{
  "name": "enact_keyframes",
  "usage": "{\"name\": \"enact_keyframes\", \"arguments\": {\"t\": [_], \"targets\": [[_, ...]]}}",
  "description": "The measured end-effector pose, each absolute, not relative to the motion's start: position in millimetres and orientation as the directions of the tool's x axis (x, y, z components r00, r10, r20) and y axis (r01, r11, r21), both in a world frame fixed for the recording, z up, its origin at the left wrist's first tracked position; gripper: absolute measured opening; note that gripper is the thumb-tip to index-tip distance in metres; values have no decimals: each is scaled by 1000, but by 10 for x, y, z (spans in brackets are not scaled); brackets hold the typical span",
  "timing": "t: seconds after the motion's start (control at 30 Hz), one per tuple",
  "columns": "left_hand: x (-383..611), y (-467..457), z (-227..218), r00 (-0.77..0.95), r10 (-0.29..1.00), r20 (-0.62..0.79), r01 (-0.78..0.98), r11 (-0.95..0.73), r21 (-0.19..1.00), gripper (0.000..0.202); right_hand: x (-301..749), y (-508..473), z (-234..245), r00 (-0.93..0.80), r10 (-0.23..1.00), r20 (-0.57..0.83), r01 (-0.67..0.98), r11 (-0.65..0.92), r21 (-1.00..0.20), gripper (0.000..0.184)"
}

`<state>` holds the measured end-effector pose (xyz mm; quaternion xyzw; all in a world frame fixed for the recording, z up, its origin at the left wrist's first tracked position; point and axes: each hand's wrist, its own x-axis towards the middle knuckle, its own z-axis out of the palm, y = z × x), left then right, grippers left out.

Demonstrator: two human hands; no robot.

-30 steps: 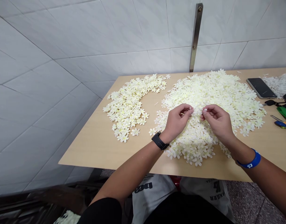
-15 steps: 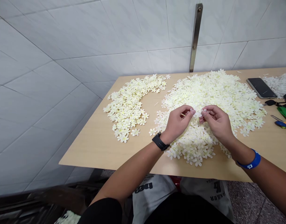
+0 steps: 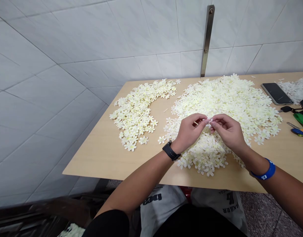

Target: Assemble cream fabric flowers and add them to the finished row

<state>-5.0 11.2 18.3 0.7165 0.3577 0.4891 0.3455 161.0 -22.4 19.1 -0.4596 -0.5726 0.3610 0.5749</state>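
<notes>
Over a large heap of pale yellow-white artificial flowers (image 3: 227, 95), my two hands meet fingertip to fingertip. My left hand (image 3: 192, 128), with a black band on its wrist, pinches at a small white flower (image 3: 209, 123). From the other side my right hand (image 3: 227, 130), with a blue wristband, is closed in a pinch on the same flower. The fingers cover most of it. A smaller curved pile of similar flowers (image 3: 135, 112) lies on the table to the left.
The wooden table (image 3: 97, 158) stands against a tiled wall (image 3: 104, 33). At the right lie a phone (image 3: 277, 93), a heap of white bits (image 3: 294, 90), a dark key (image 3: 286, 109) and tools with green (image 3: 302, 120) and blue-yellow handles (image 3: 301, 132). A metal strip (image 3: 207, 41) is fixed to the wall.
My hands have come together from slightly apart, so their fingertips now meet at the small flower. The piles look the same.
</notes>
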Motion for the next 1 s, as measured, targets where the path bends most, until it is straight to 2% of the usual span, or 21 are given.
{"name": "enact_keyframes", "arguments": {"t": [0.27, 0.4, 0.6, 0.8, 1.0], "targets": [[-62, 119, 113, 387, 741, 549, 104, -627, 772, 22, 1644, -199, 161, 159, 943, 294, 112, 279, -954, 25], [-74, 142, 81, 392, 747, 537, 99, -614, 783, 27, 1638, -202, 176, 118, 949, 292, 97, 282, -955, 28], [-58, 117, 154, 334, 756, 563, 97, -622, 777, 8, 1639, -190, 199, 127, 959, 252, 39, 249, -968, 33], [-50, 104, 166, 327, 796, 510, 121, -570, 812, 7, 1621, -215, 217, 65, 962, 267, 106, 259, -960, 26], [-79, 121, 190, 282, 816, 505, 187, -562, 805, 8, 1637, -199, 209, 206, 925, 319, 146, 293, -945, 15]]}}
